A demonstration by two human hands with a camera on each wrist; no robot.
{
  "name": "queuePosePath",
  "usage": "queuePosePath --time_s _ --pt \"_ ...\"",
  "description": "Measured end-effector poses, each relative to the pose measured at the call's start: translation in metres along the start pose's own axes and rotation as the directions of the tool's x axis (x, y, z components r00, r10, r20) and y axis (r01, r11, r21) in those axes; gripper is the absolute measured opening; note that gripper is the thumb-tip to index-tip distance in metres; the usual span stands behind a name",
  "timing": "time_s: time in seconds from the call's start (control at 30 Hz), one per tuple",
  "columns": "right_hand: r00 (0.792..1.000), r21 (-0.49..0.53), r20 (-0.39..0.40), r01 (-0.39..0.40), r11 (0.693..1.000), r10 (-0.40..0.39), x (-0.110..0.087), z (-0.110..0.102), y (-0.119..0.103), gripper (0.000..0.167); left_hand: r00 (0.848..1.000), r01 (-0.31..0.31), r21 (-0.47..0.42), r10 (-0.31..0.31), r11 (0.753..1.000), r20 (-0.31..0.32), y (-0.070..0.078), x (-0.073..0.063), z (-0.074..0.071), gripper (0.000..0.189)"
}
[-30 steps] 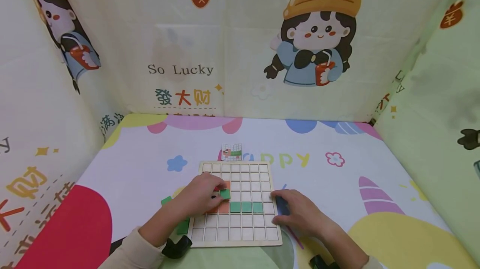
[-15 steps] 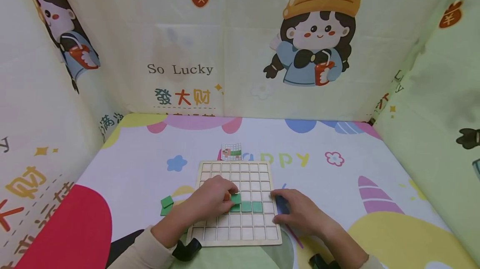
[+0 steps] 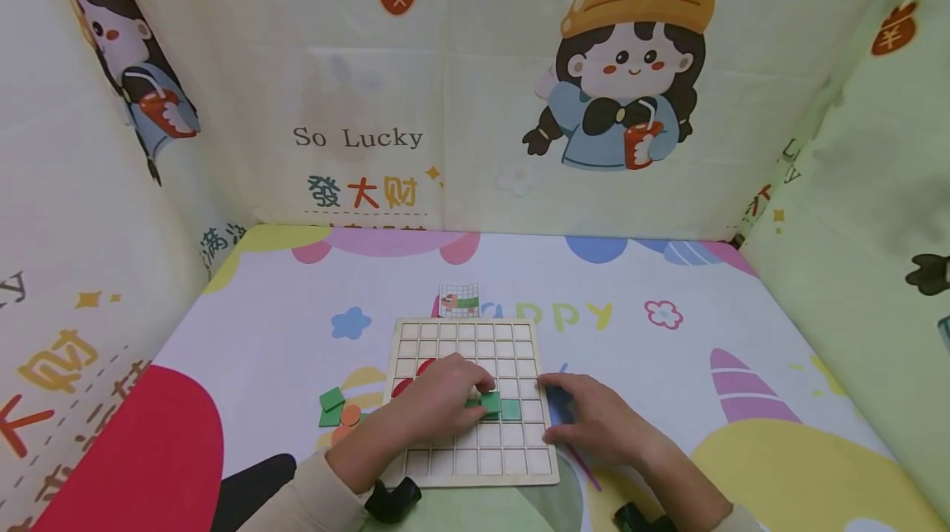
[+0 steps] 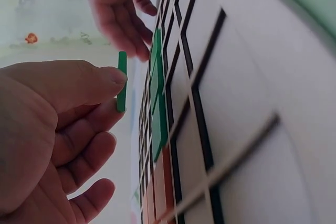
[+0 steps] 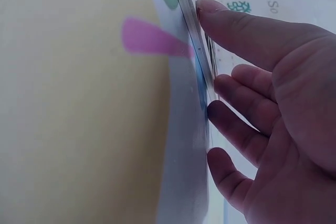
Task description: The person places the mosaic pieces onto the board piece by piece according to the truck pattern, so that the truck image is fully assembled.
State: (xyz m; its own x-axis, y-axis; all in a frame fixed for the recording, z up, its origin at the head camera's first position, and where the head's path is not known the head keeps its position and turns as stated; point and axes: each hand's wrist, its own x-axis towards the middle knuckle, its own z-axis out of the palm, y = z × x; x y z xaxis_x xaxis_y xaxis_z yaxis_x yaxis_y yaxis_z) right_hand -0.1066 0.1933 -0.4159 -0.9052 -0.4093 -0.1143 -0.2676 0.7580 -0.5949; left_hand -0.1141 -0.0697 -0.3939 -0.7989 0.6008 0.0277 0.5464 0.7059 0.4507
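Observation:
My left hand (image 3: 438, 400) is over the wooden grid board (image 3: 456, 480), pinching a small green square tile (image 3: 491, 405) between thumb and fingertip. In the left wrist view that green tile (image 4: 122, 85) stands clear of the board's surface. Below it, green tiles (image 4: 159, 121) lie in a row of cells, with orange tiles (image 4: 167, 187) beyond their near end. Red pieces (image 3: 425, 366) show past the left hand, which hides other cells. My right hand (image 3: 594, 416) touches the board's right edge with thumb and fingertips, its fingers relaxed.
A small printed card (image 3: 459, 301) with a coloured grid pattern lies behind the board. Left of the board are loose green squares (image 3: 331, 400) and orange round pieces (image 3: 350, 415). Cloth walls (image 3: 475, 103) enclose the table's back and sides.
My left hand has carried the green tile rightward and slightly toward me, from the orange and red pieces to above the green row. My right hand has stayed at the board's edge.

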Motion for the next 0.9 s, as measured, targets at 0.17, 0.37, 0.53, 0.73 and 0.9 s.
queuePosePath --time_s 0.17,0.37,0.53,0.73,0.9 --pt "1.000 0.008 0.003 0.008 1.000 -0.008 0.000 -0.001 0.001 0.069 1.000 0.004 -0.013 -0.004 1.000 0.012 0.007 0.007 0.004 0.023" --pt "0.999 0.009 0.005 0.048 0.999 -0.048 0.000 -0.002 0.003 0.072 1.000 -0.011 -0.002 0.011 1.000 0.005 0.012 0.008 0.008 0.020" --pt "0.996 -0.002 0.006 0.090 0.996 -0.090 0.002 -0.003 0.004 0.077 1.000 -0.012 -0.031 0.011 0.999 -0.003 0.013 0.010 0.011 0.020" --pt "0.995 -0.002 0.024 0.100 0.995 -0.100 0.005 -0.005 0.004 0.080 1.000 0.004 -0.042 -0.004 0.999 -0.007 0.015 0.013 0.016 0.020" --pt "0.993 -0.011 0.033 0.111 0.994 -0.111 0.008 -0.006 0.005 0.078 1.000 0.029 -0.062 -0.028 0.998 0.009 0.019 0.016 0.016 0.022"
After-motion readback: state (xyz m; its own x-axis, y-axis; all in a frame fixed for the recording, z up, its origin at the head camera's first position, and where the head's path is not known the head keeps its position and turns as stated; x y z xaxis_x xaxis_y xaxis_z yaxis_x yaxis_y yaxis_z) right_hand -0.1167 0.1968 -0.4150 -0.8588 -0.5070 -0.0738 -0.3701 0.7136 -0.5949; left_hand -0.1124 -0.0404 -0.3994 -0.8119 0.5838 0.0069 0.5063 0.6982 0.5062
